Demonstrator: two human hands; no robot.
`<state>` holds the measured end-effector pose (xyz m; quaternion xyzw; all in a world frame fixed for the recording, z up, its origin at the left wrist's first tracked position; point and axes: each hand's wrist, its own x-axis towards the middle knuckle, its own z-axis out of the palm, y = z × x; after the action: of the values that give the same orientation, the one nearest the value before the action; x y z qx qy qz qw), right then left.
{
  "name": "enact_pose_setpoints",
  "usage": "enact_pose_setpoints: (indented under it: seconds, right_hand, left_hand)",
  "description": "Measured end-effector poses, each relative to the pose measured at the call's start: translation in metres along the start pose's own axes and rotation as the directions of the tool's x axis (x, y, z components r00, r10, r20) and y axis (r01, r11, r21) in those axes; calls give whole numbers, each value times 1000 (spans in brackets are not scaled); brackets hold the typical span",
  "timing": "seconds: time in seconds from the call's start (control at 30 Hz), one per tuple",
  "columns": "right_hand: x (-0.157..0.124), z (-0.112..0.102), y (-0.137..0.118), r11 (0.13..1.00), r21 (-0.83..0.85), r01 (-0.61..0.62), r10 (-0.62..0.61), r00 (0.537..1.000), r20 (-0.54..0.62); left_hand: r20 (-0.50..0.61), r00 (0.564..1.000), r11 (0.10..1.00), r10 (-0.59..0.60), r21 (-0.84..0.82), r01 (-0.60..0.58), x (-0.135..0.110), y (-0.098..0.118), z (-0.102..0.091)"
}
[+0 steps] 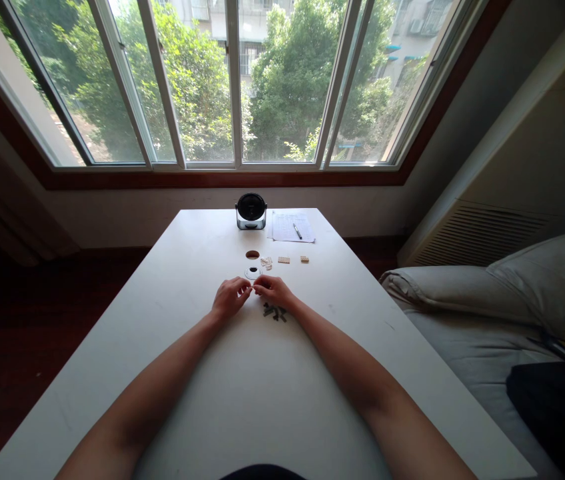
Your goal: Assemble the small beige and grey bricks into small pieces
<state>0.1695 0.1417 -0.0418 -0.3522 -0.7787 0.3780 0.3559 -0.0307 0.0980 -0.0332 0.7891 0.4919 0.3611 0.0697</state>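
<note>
1. While left hand (232, 297) and right hand (272, 291) pinch close together, nearside of the clear round dish (248, 274), whatever they grip, indiscernible, could slip!
2. Lowered, the right hand could scatter small dark-grey pieces (275, 312), nearside-right of that dish.

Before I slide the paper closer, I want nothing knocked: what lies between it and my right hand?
In the head view, small tan pieces lie between the paper and your right hand.
</note>
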Motion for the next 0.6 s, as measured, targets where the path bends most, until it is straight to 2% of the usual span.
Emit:
enact_pose_setpoints:
  seconds: [0.33, 0.6]
  right_hand:
    - [0, -2, -3, 999, -43, -6, 7, 1000, 15]
    - [0, -1, -4, 998, -59, -25, 26, 1000, 12]
  left_hand:
    - [23, 1000, 999, -12, 38, 11, 1, 0, -1]
    - [17, 1000, 1000, -7, -19, 7, 0, 2, -1]
